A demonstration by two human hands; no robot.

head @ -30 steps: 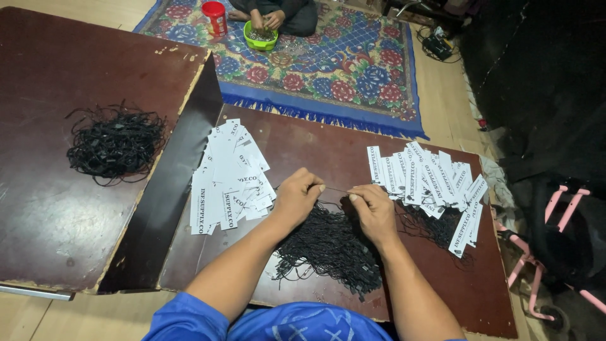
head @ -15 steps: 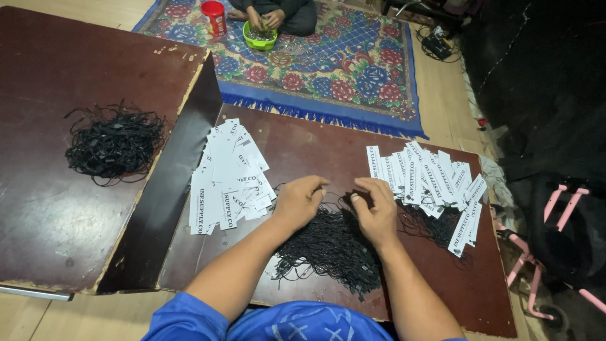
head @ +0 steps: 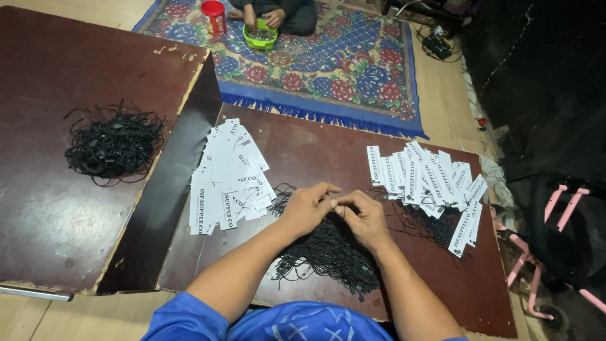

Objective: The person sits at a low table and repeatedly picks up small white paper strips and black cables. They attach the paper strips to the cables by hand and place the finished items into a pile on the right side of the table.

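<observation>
My left hand (head: 307, 208) and my right hand (head: 363, 217) meet fingertip to fingertip above a heap of thin black strings (head: 328, 252) on the dark brown board (head: 328, 151). Both pinch what looks like one black string between them; the string itself is too fine to make out. A fanned pile of white printed paper tags (head: 228, 180) lies just left of my left hand. A second spread of white tags (head: 429, 180) lies right of my right hand, partly over more black strings (head: 429, 226).
A second dark board (head: 57, 208) at the left carries another heap of black strings (head: 113, 142). Beyond lies a flowered blue rug (head: 341, 69), where another person's hands reach into a green bowl (head: 260, 36) beside a red cup (head: 214, 16). A pink frame (head: 555, 252) stands right.
My two hands, apart a second ago, have come together above the string heap until their fingertips touch. The camera view has shifted slightly.
</observation>
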